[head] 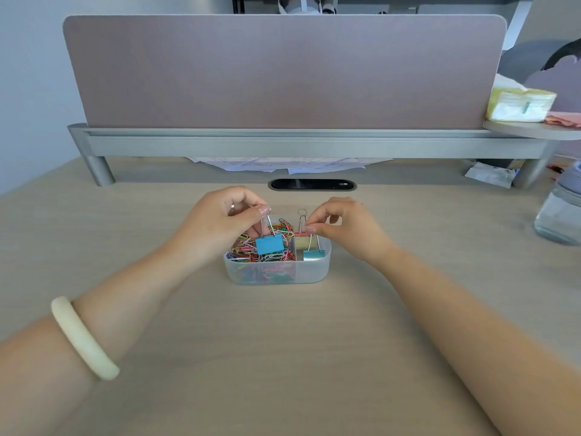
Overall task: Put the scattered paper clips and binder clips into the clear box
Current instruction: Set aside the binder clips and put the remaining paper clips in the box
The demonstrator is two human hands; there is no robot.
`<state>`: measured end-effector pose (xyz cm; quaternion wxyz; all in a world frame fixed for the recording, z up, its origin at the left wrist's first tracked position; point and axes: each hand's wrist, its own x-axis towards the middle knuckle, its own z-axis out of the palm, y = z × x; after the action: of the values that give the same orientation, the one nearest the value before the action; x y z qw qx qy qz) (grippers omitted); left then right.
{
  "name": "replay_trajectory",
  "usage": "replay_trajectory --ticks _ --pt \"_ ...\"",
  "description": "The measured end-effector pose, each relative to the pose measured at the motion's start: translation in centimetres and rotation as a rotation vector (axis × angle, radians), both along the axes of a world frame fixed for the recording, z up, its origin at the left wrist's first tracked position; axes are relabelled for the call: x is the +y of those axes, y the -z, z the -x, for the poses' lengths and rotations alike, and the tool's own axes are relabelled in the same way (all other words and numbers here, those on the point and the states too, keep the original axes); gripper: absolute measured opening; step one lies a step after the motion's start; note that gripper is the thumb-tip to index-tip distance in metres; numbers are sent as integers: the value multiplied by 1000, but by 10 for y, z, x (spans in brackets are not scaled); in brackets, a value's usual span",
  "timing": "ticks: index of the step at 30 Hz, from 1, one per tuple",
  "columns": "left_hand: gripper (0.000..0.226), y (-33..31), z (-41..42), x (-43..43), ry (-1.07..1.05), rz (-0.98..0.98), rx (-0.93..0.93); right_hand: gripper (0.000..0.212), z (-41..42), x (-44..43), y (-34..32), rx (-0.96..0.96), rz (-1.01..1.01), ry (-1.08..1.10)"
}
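Note:
A clear oval box (309, 273) stands mid-desk, split by a divider. Its left compartment holds a heap of coloured paper clips (243, 248). My left hand (220, 221) pinches the wire handles of a blue binder clip (269, 244), which hangs over the paper clips. My right hand (345, 226) pinches the handles of a teal binder clip (313, 255) inside the right compartment. A yellowish clip (302, 242) and a pink one lie behind it, with a wire handle sticking up.
A grey monitor shelf (314, 146) and pink partition (283, 73) stand behind the box, with papers (283, 165) underneath. A black cable slot (312, 185) lies just past my hands. A glass jar (561, 212) stands at the right edge, a tissue pack (518, 105) above it.

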<state>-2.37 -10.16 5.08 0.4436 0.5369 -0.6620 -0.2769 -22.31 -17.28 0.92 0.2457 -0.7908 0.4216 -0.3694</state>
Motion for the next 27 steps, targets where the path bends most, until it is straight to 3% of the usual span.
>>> replay_trajectory --ticks 10,18,22,27 --pt "15 7 40 -19 50 9 -32 19 18 -10 10 -170 -78 137" --pt "10 32 55 -30 -44 -15 -231 20 17 -10 19 -179 -145 91" --pt "4 40 53 -34 -103 78 -320 18 14 -9 21 -182 -152 74" --pt "22 38 50 -32 -133 143 -426 17 14 -8 22 -179 -157 70"
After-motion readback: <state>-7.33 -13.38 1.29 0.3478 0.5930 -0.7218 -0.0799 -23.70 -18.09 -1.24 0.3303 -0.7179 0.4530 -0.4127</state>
